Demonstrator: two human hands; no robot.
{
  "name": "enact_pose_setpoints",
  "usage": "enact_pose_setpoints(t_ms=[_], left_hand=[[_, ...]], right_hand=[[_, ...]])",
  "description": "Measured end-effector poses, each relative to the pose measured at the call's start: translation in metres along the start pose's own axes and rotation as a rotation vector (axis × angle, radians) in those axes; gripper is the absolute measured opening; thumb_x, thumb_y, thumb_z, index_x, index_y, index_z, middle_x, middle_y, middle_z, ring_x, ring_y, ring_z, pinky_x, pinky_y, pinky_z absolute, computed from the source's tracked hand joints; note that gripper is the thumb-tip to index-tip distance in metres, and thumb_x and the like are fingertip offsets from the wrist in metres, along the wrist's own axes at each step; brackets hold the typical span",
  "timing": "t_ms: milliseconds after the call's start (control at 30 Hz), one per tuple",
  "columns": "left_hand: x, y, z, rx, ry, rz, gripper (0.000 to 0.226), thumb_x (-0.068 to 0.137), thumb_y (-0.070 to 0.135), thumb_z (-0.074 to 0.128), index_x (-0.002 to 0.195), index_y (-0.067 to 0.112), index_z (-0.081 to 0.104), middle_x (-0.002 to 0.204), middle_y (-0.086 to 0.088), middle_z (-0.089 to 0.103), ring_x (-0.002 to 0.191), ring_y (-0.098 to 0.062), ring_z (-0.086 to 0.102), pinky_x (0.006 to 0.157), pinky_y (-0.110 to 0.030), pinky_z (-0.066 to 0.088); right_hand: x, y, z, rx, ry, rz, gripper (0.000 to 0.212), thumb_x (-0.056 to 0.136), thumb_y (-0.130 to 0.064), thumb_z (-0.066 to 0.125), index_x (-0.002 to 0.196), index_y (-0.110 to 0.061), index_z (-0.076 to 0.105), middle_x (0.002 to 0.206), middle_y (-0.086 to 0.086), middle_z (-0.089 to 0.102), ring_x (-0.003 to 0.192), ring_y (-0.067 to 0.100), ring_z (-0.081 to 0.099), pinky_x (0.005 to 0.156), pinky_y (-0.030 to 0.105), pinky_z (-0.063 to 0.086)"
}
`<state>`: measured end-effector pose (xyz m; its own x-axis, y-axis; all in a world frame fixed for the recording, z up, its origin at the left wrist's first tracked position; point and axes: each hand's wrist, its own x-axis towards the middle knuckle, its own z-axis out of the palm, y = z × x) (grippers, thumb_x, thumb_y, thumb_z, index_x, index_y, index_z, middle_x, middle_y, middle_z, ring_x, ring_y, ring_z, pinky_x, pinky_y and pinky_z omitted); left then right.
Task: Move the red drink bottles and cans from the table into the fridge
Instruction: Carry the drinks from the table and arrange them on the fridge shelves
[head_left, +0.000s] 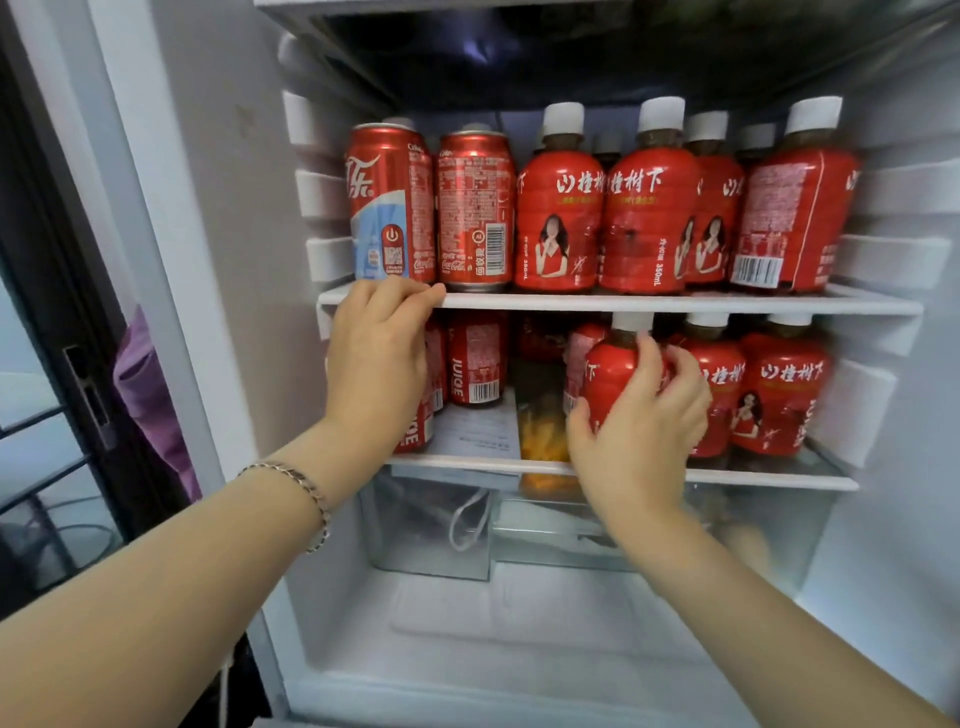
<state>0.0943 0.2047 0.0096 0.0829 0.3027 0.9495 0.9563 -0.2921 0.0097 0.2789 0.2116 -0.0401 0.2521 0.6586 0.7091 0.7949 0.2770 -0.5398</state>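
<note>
Stocking the fridge (883, 571): my right hand (644, 415) grips a red bottle (610, 374) round its body, fingers and thumb curled close against the label, at the front of the lower shelf (753, 475). My left hand (379, 353) is up and to the left, fingers hooked over the front edge of the top shelf (675, 301), just below a can (389, 202); it holds no drink.

The bottle lies straight ahead of my right palm, between the hand and the back of the fridge. It is upright, long axis vertical, and its white cap (631, 321) sits just under the top shelf's edge. My hand hides its base, so I cannot tell whether it stands on the shelf yet. Two more bottles (779, 395) stand just to its right; to its left is a gap holding something orange (540, 436), then cans. The right hand is the one on the job; the left is well apart from the bottle.

As I judge it, the move ahead is a short push back and down, kept upright so the cap clears the shelf above.

The bottle is squat and ribbed, wrapped in a glossy red label with white characters, dark drink showing at the neck.
</note>
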Motion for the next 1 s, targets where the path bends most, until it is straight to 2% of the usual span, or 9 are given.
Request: enact_pose_setpoints(t_ms=[167,300,433,600,667,733,800,867,1000], left_hand=[[0.0,0.002,-0.001,-0.023,-0.034,-0.051,0.023,0.086,-0.004,0.057,0.107,-0.002,0.067,0.099,-0.016,0.066,0.091,-0.038,0.054,0.082,-0.041,0.043],[-0.004,0.008,0.001,-0.034,-0.032,-0.112,0.025,0.088,-0.001,0.056,0.111,-0.002,0.065,0.106,-0.016,0.065,0.098,-0.037,0.054,0.09,-0.038,0.04],[-0.016,0.012,-0.002,-0.055,-0.105,-0.141,0.039,0.088,0.0,0.058,0.127,0.0,0.055,0.126,-0.017,0.055,0.119,-0.034,0.047,0.104,-0.034,0.03],[-0.032,0.013,-0.003,-0.023,-0.19,0.164,0.033,0.08,-0.003,0.053,0.111,-0.002,0.065,0.119,-0.025,0.058,0.107,-0.04,0.057,0.09,-0.044,0.046],[-0.035,0.013,0.005,0.012,-0.336,0.284,0.04,0.071,-0.007,0.063,0.11,-0.001,0.067,0.117,-0.022,0.063,0.103,-0.039,0.063,0.082,-0.047,0.052],[-0.035,0.014,0.016,0.106,-0.423,0.312,0.052,0.065,0.0,0.075,0.116,0.006,0.066,0.125,-0.016,0.06,0.111,-0.036,0.06,0.087,-0.051,0.048],[-0.034,0.014,0.025,0.216,-0.452,0.322,0.047,0.069,0.014,0.077,0.115,0.013,0.068,0.128,-0.011,0.059,0.118,-0.033,0.056,0.094,-0.05,0.044],[-0.036,0.014,0.031,0.263,-0.431,0.317,0.037,0.072,0.022,0.077,0.107,0.016,0.072,0.127,-0.008,0.061,0.119,-0.032,0.055,0.097,-0.049,0.043],[-0.041,0.016,0.036,0.252,-0.429,0.291,0.03,0.071,0.022,0.077,0.1,0.015,0.074,0.121,-0.006,0.065,0.12,-0.034,0.054,0.098,-0.052,0.041]], right_hand=[[0.006,0.005,0.001,0.085,-0.14,0.039,0.082,0.082,-0.026,0.069,0.146,-0.014,0.02,0.142,0.017,0.024,0.127,0.034,0.029,0.104,0.041,0.034],[0.0,-0.012,0.013,0.225,-0.388,-0.143,0.088,0.083,-0.022,0.068,0.15,-0.019,0.012,0.144,0.011,0.018,0.126,0.03,0.039,0.107,0.036,0.037],[0.006,-0.033,0.035,0.235,-0.564,-0.183,0.084,0.088,-0.025,0.063,0.151,-0.023,0.007,0.132,0.011,0.041,0.113,0.027,0.054,0.097,0.035,0.044],[0.014,-0.033,0.049,0.223,-0.612,-0.157,0.047,0.092,-0.014,0.055,0.137,-0.015,0.041,0.113,0.013,0.064,0.105,0.032,0.06,0.089,0.041,0.048],[0.015,-0.019,0.045,0.183,-0.597,-0.228,0.048,0.091,-0.005,0.05,0.138,-0.017,0.045,0.125,0.013,0.059,0.116,0.029,0.054,0.098,0.037,0.044],[0.016,-0.004,0.038,0.121,-0.375,-0.322,0.051,0.087,0.0,0.05,0.136,-0.013,0.048,0.142,0.013,0.043,0.132,0.028,0.037,0.11,0.034,0.03],[0.021,0.006,0.031,0.072,-0.185,-0.284,0.058,0.084,-0.003,0.057,0.139,-0.009,0.041,0.148,0.021,0.026,0.138,0.034,0.021,0.113,0.038,0.023],[0.03,0.01,0.03,0.009,-0.209,-0.157,0.073,0.085,-0.014,0.061,0.147,-0.009,0.022,0.15,0.028,0.008,0.14,0.04,0.008,0.115,0.041,0.016],[0.048,0.009,0.042,0.045,-0.319,0.059,0.088,0.086,-0.03,0.063,0.149,-0.013,0.004,0.148,0.032,0.011,0.135,0.045,0.025,0.11,0.044,0.026]])
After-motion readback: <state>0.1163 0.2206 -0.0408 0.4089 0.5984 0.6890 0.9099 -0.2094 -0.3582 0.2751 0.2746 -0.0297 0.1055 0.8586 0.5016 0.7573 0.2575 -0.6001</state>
